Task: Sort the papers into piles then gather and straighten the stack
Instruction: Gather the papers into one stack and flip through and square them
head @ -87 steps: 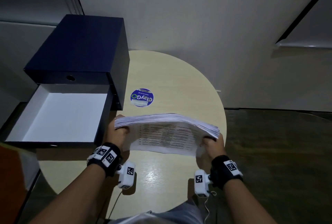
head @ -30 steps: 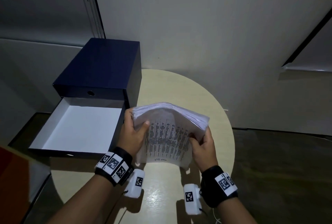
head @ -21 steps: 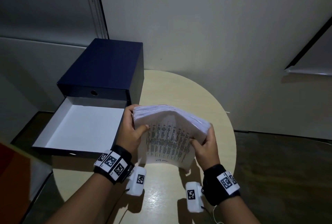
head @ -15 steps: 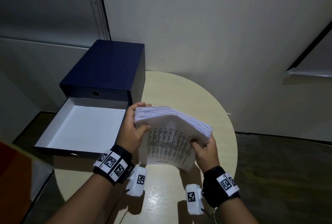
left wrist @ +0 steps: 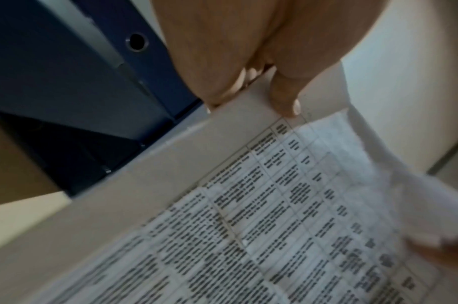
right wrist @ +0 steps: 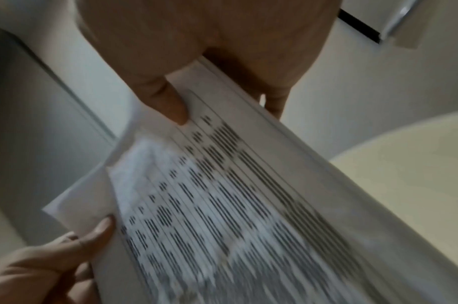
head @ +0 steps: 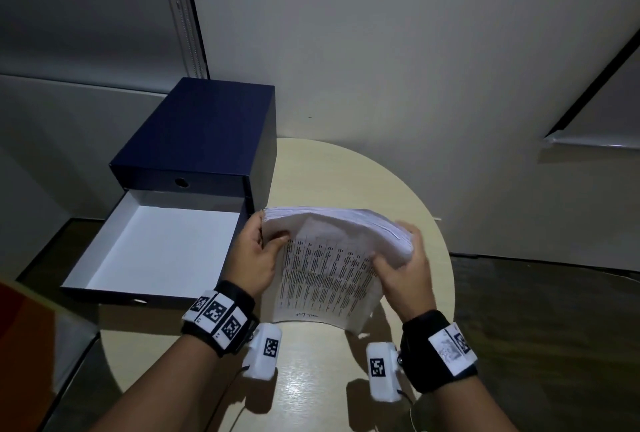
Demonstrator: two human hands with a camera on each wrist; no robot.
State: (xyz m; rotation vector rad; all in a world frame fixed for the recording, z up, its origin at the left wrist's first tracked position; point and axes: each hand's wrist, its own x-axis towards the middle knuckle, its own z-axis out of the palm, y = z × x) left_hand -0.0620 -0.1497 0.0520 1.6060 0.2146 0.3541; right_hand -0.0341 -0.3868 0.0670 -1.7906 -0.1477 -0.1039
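A thick stack of printed papers (head: 329,258) stands on its lower edge on the round beige table (head: 349,168), tilted toward me, its printed face showing rows of text. My left hand (head: 258,255) grips the stack's left side, thumb on the front page and fingers behind. My right hand (head: 403,268) grips the right side the same way, thumb on the front. In the left wrist view the left thumb (left wrist: 284,96) presses the printed page (left wrist: 274,216). The right wrist view shows the right thumb (right wrist: 170,102) on the stack (right wrist: 235,205), blurred.
A dark blue drawer box (head: 204,133) stands at the table's left, its lower drawer (head: 162,244) pulled out with a white inside and nothing in it. A wall rises just behind the table. An orange object (head: 20,320) shows at the lower left.
The stack, earlier held flat and wide, has been turned upright onto a shorter edge. Over the last second both hands shifted slightly higher on its sides; the view moved a little.
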